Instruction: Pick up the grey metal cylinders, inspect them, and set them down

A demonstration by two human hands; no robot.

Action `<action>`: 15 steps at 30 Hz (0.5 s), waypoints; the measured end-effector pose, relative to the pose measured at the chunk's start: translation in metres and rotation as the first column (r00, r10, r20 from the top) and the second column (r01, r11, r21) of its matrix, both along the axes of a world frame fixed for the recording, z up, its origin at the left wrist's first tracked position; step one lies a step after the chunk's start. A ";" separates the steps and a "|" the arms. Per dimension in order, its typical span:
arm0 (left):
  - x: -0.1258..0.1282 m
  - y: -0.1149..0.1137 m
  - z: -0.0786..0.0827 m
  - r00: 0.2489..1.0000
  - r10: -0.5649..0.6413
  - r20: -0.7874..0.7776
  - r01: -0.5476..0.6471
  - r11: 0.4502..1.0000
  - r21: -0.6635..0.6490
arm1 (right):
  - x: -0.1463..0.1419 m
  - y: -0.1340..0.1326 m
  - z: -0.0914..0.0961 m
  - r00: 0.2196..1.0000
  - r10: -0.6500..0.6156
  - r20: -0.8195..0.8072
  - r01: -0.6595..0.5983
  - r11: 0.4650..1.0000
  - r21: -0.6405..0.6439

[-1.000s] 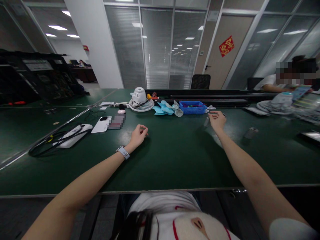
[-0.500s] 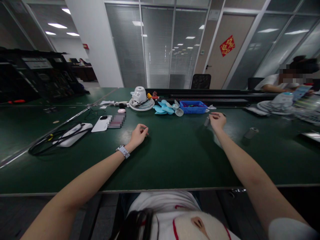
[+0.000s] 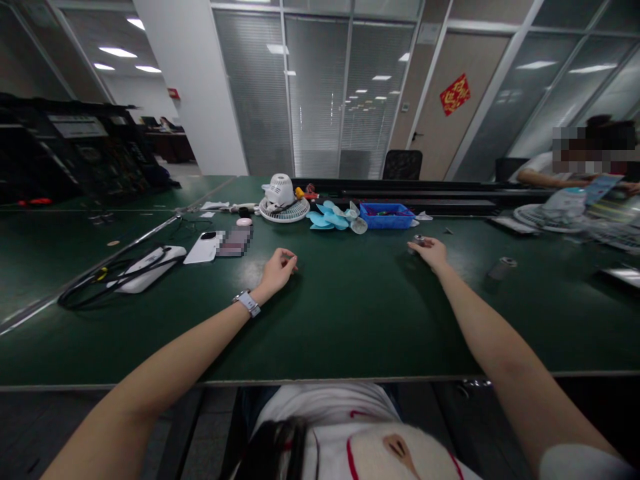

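Note:
My right hand (image 3: 433, 252) is closed around a small grey cylinder (image 3: 418, 241) with a metallic top, just in front of the blue tray (image 3: 387, 221). The fingers cover part of that cylinder. A similar grey cylinder (image 3: 502, 268) stands on the green table (image 3: 340, 320) to the right of my right forearm. Loosely curled, my left hand (image 3: 279, 269) rests on the table with nothing visible in it. Light blue fan blades (image 3: 329, 217) lie between and beyond my hands, beside a white fan body (image 3: 281, 193) on its round grille.
On the left lie a white phone (image 3: 201, 247), a white power bank (image 3: 147, 270) and a black cable (image 3: 75, 301). A small sliver (image 3: 449, 231) lies beyond my right hand. Long black bars (image 3: 420, 200) run along the back. At far right a person (image 3: 545, 167) works among fan parts.
My right hand has shifted slightly left and lower, and its fingers now wrap the top of the grey cylinder. The small sliver beyond it shows clearly now. My left hand has stayed put.

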State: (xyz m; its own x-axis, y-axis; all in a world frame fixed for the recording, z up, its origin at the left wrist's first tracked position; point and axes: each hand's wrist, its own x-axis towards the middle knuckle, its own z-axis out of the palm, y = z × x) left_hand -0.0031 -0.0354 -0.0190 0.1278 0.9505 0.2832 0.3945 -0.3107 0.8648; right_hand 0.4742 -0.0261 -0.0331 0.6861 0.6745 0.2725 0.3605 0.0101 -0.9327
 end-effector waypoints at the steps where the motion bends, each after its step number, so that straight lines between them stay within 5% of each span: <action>1: 0.000 0.000 0.000 1.000 -0.001 -0.001 0.001 1.000 -0.005 | 0.001 0.001 0.001 1.000 -0.009 0.000 0.009 1.000 0.003; 15: -0.001 -0.001 0.001 1.000 -0.005 -0.006 0.005 1.000 -0.009 | -0.003 0.002 0.001 0.992 -0.111 0.058 0.111 0.994 0.004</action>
State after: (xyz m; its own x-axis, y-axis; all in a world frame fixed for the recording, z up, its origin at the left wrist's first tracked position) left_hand -0.0043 -0.0366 -0.0181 0.1342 0.9524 0.2737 0.3978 -0.3048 0.8653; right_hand 0.4707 -0.0240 -0.0325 0.7397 0.5947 0.3148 0.4130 -0.0320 -0.9102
